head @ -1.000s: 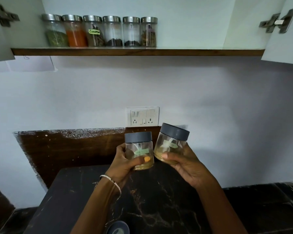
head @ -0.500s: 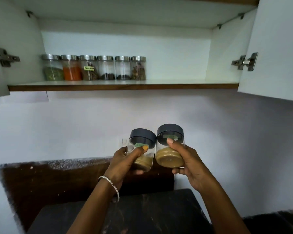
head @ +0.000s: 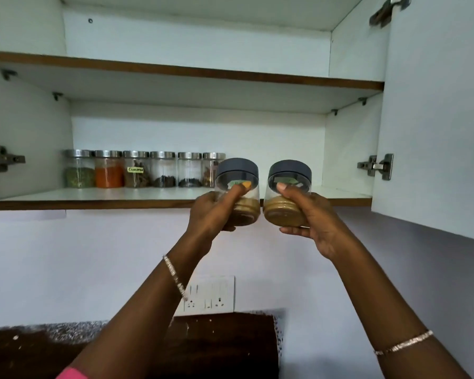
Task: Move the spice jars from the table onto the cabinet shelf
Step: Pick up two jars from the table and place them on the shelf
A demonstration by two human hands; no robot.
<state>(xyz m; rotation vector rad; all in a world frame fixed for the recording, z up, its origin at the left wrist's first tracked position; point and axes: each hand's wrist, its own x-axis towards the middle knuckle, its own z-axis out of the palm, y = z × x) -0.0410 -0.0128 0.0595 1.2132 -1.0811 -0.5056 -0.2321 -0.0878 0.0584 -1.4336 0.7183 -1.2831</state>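
— Head view: what is held, relative to the lower cabinet shelf (head: pixel 121 196)?

— Two grey-lidded jars are held up at the shelf's front edge, side by side and nearly touching. The left jar (head: pixel 237 191) is gripped by the left hand (head: pixel 212 212), with the thumb laid across its front over a green label and the other fingers wrapped behind it. The right jar (head: pixel 288 192) is clasped by the right hand (head: pixel 309 217), the thumb pressed on its label and the fingers curled beneath its base. Tan powder is seen in the lower part of both.

— Are they set down on the shelf?

— Neither is seen resting on it; their bases are below the shelf's edge and their lids above it.

— What is already stored there?

— A row of six steel-lidded jars (head: pixel 145 169) is lined up at the back of the shelf, towards its left. The last of the row is partly hidden behind the left jar. Bracelets are worn on both wrists.
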